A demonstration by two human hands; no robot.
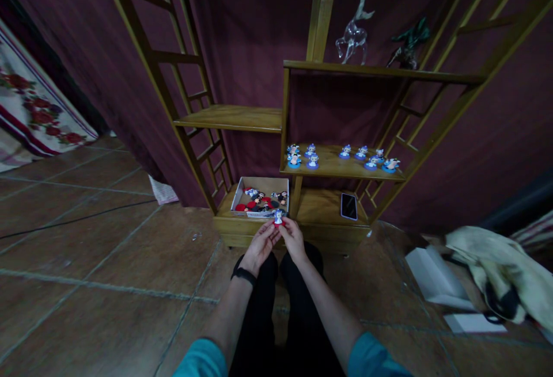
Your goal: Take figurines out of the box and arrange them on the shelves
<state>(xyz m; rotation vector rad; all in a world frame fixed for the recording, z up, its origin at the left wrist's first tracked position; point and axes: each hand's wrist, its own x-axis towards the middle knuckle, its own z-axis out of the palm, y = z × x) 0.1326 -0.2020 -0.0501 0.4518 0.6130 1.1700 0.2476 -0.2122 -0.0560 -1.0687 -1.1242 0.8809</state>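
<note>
A small figurine (278,216) with a blue-and-white body on a red base is held up between my two hands, in front of the shelf. The fingers of my left hand (261,243) close on its base from the left. From the right, my right hand (293,237) pinches the same base. Just beyond them stands an open cardboard box (240,191) with several figurines and red and black round bases lying jumbled inside. On the shelf to the upper right, several figurines (313,162) on blue and purple bases stand upright in loose groups.
A wooden display shelf (233,117) rises ahead. A dark-screened phone (349,206) lies on its lower right board. Higher up stand a clear deer ornament (354,37) and a dark green sculpture (410,43). White boxes (436,278) and pale cloth (496,262) lie on the floor at right.
</note>
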